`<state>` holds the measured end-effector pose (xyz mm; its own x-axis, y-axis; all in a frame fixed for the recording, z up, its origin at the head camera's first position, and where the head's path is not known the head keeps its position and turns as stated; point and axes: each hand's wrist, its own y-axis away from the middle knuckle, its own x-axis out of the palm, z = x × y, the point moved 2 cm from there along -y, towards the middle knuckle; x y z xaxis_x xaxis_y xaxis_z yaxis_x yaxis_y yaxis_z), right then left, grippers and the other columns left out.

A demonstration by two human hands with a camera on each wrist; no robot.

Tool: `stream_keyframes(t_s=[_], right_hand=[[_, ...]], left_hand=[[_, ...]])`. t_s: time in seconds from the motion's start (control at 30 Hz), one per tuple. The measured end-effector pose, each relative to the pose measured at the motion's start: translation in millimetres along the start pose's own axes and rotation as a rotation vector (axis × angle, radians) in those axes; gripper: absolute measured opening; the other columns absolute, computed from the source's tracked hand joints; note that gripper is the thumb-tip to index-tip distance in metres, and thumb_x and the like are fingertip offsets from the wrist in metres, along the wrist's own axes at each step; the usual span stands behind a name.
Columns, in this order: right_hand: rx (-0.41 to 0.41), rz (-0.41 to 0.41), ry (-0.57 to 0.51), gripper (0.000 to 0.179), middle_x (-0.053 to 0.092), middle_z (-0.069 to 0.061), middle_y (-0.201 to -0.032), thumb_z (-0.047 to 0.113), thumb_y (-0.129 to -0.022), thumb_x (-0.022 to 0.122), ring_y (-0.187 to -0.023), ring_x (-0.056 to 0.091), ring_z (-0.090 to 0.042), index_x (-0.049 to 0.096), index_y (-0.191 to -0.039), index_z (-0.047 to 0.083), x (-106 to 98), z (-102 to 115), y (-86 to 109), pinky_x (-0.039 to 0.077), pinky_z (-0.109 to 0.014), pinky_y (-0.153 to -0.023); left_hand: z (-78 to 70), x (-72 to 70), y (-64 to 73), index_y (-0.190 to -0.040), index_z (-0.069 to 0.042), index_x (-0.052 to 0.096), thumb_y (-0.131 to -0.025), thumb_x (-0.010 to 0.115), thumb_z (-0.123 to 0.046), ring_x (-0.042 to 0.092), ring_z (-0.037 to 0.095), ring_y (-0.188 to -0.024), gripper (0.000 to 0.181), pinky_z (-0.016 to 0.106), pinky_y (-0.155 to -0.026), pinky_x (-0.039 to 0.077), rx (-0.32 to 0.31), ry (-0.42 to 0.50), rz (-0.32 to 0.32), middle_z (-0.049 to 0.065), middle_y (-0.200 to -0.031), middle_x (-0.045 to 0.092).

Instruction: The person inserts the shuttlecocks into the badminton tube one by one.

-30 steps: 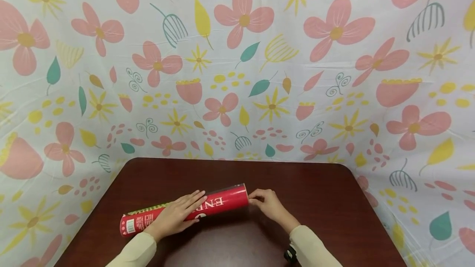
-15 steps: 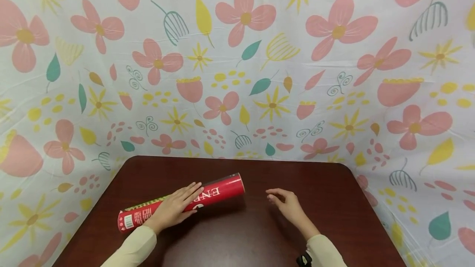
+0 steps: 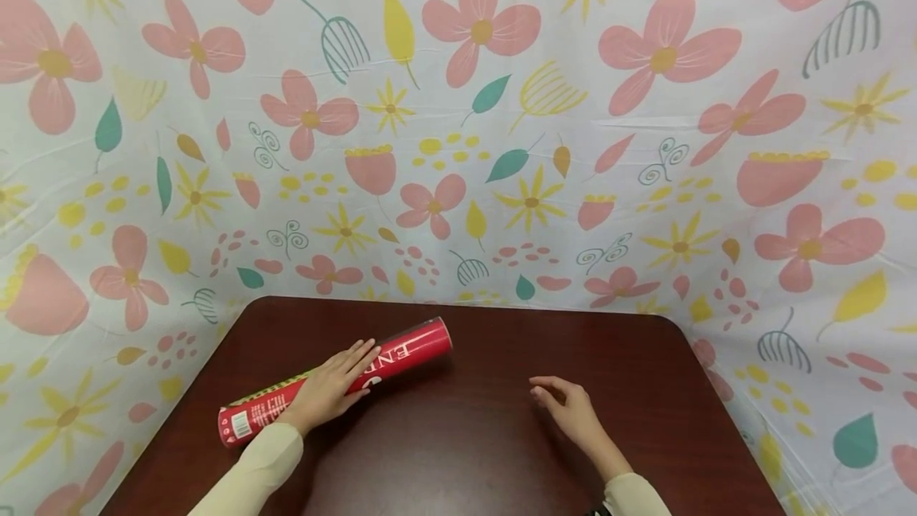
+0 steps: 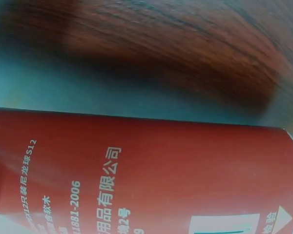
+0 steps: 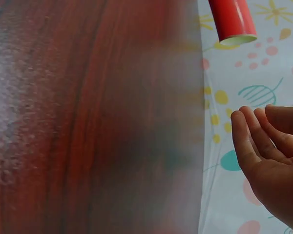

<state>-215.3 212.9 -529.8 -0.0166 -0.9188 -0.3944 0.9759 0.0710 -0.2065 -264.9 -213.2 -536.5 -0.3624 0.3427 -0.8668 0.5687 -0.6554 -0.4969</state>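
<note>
A long red shuttlecock tube (image 3: 411,349) with white lettering lies slantwise at the left of the table, its right end farther back. Across its middle, my left hand (image 3: 325,392) holds it from above, fingers over the far side and thumb along the near side. The left wrist view shows printed text and a barcode on the red tube wall (image 4: 185,165). My right hand (image 3: 573,412) is to the right of the tube, apart from it, with fingers loosely bent and nothing between them. In the right wrist view, the tube's pale end (image 5: 238,39) appears beyond the right fingers (image 5: 241,134).
The dark red-brown table (image 3: 444,444) has a glossy patch near its front. Behind and beside it hangs a white cloth (image 3: 466,134) printed with flowers and leaves. The table's back edge lies a little beyond the tube's right end.
My right hand has left the tube's right end and moved right, towards me. The tube, still in my left hand, has shifted left, with its right end swinging farther back.
</note>
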Motion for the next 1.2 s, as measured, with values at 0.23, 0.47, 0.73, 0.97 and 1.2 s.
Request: stream_keyframes(t_s=[0.23,0.47,0.73,0.97,1.2], right_hand=[[0.014,-0.003,-0.032,0.02,0.07,-0.021,-0.096,-0.001,-0.091,0.061,-0.088,0.069,-0.03,0.067,-0.109,-0.006,-2,-4,7.2,0.056,-0.023,-0.073],[0.03,-0.034,-0.031,0.018,0.07,-0.019,-0.09,-0.005,-0.09,0.061,-0.082,0.07,-0.024,0.068,-0.106,-0.006,-4,-9,11.0,0.056,-0.022,-0.07],[0.041,-0.056,0.001,0.017,0.071,-0.017,-0.089,-0.004,-0.09,0.061,-0.08,0.069,-0.019,0.069,-0.105,-0.005,-7,-10,11.3,0.055,-0.021,-0.069],[0.05,-0.057,0.031,0.018,0.071,-0.018,-0.091,-0.003,-0.091,0.06,-0.082,0.069,-0.024,0.068,-0.108,-0.004,-11,-8,10.4,0.055,-0.022,-0.069],[-0.012,-0.109,0.257,0.02,0.072,-0.009,-0.101,0.006,-0.092,0.064,-0.095,0.068,-0.027,0.07,-0.111,0.005,-26,-2,15.6,0.054,-0.037,-0.078]], left_hand=[[6.6,6.2,5.4,-0.146,-0.005,0.04,-0.075,0.083,-0.024,0.044,0.033,-0.133,0.086,0.05,-0.1,0.044,-0.049,0.009,0.057,0.015,-0.148,0.041],[10.3,15.0,7.2,-0.149,-0.007,0.036,-0.078,0.08,-0.027,0.042,0.033,-0.134,0.085,0.049,-0.101,0.043,-0.058,-0.002,0.11,0.013,-0.151,0.038],[7.6,16.4,3.9,-0.147,-0.005,0.038,-0.078,0.08,-0.027,0.043,0.036,-0.132,0.083,0.049,-0.101,0.043,-0.052,0.012,0.134,0.016,-0.148,0.041],[10.6,15.4,3.6,-0.147,-0.006,0.039,-0.077,0.081,-0.028,0.043,0.035,-0.132,0.084,0.049,-0.101,0.042,-0.068,0.012,0.142,0.014,-0.149,0.04],[11.6,11.5,0.6,-0.149,-0.01,0.036,-0.076,0.081,-0.037,0.039,0.036,-0.135,0.09,0.051,-0.105,0.037,-0.096,-0.013,0.159,0.015,-0.151,0.037]])
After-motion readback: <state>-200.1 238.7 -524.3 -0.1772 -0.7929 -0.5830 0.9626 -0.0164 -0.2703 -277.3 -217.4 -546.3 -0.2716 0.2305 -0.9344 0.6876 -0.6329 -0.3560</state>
